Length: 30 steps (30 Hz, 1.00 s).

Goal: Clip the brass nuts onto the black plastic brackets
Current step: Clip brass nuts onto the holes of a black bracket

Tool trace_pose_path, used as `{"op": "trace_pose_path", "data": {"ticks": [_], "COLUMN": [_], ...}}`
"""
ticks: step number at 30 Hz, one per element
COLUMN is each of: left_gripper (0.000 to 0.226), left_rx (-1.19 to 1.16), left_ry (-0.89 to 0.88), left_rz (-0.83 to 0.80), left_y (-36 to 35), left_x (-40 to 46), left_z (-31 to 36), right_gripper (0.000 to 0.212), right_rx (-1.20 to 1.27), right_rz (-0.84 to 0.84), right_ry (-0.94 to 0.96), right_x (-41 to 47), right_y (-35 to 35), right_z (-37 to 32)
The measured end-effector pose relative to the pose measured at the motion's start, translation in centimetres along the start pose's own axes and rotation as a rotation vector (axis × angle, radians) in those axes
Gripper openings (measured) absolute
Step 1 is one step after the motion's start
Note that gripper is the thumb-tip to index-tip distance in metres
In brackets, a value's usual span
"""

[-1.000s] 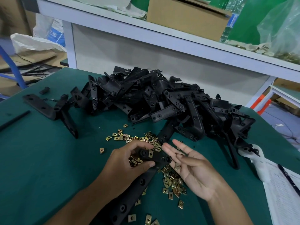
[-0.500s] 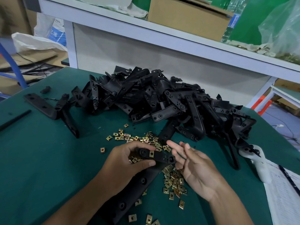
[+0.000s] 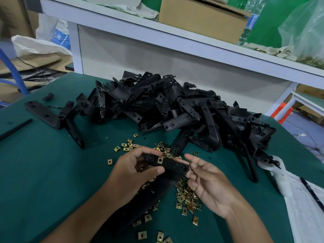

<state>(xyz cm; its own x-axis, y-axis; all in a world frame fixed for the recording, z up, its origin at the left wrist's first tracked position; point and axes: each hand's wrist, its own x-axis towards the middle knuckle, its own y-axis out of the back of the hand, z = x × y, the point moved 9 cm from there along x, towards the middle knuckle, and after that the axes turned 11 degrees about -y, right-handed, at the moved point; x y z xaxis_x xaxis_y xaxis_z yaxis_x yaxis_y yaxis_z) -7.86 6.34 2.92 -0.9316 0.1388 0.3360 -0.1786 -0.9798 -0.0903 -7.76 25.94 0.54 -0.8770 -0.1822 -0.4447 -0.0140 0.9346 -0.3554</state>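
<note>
My left hand (image 3: 133, 174) grips black bracket (image 3: 168, 164) just above loose brass nuts (image 3: 187, 195) on green surface (image 3: 43, 172). One fitted nut (image 3: 160, 160) sits on bracket. Right hand (image 3: 208, 183) open, fingers touching bracket end. Risk: next nut skews or slips off edge if pushed crooked. Can't tell whether right fingers pinch nut. Bracket's lower leg hidden under left forearm.

Workshop assembly station. You face a green bench (image 3: 43, 172) heaped with brackets (image 3: 175, 109) and loose nuts (image 3: 187, 195); a white shelf (image 3: 175, 39) carries a carton (image 3: 201, 20) and bagged stock (image 3: 305, 32).
</note>
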Motion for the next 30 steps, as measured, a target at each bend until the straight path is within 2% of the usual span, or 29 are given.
{"op": "trace_pose_path", "data": {"ticks": [8,11,14,19,26,30], "left_gripper": [0.027,0.032,0.036,0.029,0.027,0.025], "left_rx": [-0.021,-0.068,-0.065,-0.100,-0.115,-0.077], "left_ry": [0.010,0.022,0.026,0.037,0.034,0.025], "left_rz": [0.021,0.046,0.038,0.027,-0.028,-0.058], "left_y": [0.2,0.3,0.2,0.1,-0.4,-0.6], "left_x": [0.0,0.0,0.0,0.0,0.0,-0.1], "left_z": [0.1,0.1,0.0,-0.2,-0.3,-0.3], "right_gripper": [0.024,0.022,0.036,0.025,0.028,0.013], "right_rx": [-0.023,0.025,-0.021,-0.087,-0.214,-0.190], "right_rz": [0.173,0.145,0.125,0.066,0.107,0.103], "right_ry": [-0.012,0.002,0.024,0.075,0.125,0.150], "right_x": [0.0,0.1,0.0,-0.1,-0.3,-0.4], "right_y": [1.6,1.4,1.3,0.3,0.5,0.4], "right_z": [0.1,0.0,-0.1,-0.5,-1.0,-1.3]}}
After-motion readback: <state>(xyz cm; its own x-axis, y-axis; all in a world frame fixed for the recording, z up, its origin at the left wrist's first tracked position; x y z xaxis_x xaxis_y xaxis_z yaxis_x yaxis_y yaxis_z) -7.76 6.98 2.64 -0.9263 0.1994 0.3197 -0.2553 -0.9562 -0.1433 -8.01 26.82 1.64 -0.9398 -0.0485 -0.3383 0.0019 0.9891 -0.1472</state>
